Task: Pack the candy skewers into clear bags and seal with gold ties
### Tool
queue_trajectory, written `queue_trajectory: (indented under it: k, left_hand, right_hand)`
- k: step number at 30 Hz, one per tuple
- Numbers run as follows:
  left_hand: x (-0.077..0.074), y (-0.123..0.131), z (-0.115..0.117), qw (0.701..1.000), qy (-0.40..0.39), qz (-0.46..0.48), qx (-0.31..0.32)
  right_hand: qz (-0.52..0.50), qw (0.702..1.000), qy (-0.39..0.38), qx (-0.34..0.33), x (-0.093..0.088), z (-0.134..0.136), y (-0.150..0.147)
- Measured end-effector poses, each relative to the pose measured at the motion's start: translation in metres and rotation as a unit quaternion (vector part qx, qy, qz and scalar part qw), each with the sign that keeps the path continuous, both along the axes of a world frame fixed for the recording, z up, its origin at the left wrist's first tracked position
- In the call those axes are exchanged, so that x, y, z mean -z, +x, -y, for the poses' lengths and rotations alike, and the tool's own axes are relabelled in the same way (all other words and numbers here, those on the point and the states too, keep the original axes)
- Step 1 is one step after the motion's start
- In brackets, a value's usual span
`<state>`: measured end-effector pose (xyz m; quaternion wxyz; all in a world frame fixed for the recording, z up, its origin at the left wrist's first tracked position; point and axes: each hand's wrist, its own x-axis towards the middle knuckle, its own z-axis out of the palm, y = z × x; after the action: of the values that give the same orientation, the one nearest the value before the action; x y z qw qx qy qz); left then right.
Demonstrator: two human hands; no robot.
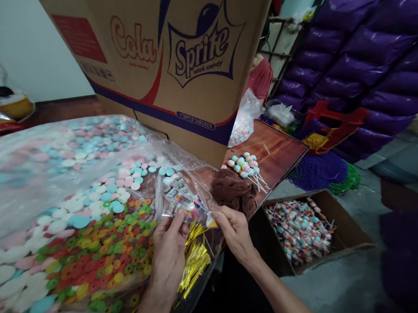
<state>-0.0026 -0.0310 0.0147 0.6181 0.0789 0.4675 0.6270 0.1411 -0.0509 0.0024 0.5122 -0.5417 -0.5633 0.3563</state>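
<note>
My left hand (171, 246) is closed, thumb against fingers, at the lower edge of a small clear plastic wrapper (194, 207) with coloured print. On the other side my right hand (234, 230) pinches the wrapper's corner between thumb and fingers. More printed clear wrappers (177, 189) lie just beyond my left hand. Gold twist ties (194, 266) form a loose bundle below and between my hands. Left of them, red, orange, yellow and green ring candies (104, 250) lie spread out. Whether anything is inside the held wrapper, I cannot tell.
A big cardboard box (147, 80) stands behind the clear plastic sheeting (19, 187) with pastel candies (108, 191). To the right are marshmallow sticks (245, 166), brown cloth (232, 190) and an open carton (352, 249) of wrapped candies. A person in a red shirt (261, 80) sits behind.
</note>
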Motion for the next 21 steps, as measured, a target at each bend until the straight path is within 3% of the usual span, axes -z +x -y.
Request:
queue_trajectory:
  k: [9, 14, 16, 19, 21]
  left_hand:
    - [0.001, 0.010, -0.005, 1.000, 0.010, -0.006, -0.001]
    - [0.000, 0.014, -0.010, 1.000, -0.012, 0.010, -0.008]
    - [-0.001, 0.013, -0.012, 1.000, -0.012, 0.012, -0.015]
    - [-0.002, 0.009, -0.014, 1.000, -0.010, 0.018, -0.021]
    - [-0.001, 0.005, -0.015, 1.000, -0.007, 0.025, -0.017]
  right_hand:
    - [0.032, 0.999, 0.014, 0.016, -0.001, -0.014, 0.008]
    - [0.193, 0.978, 0.056, 0.056, -0.007, -0.040, 0.037]
    - [0.291, 0.945, 0.063, 0.132, -0.013, -0.058, 0.058]
    - [0.462, 0.854, 0.042, 0.237, -0.017, -0.084, 0.096]
    - [0.537, 0.801, -0.010, 0.265, -0.014, -0.097, 0.117]
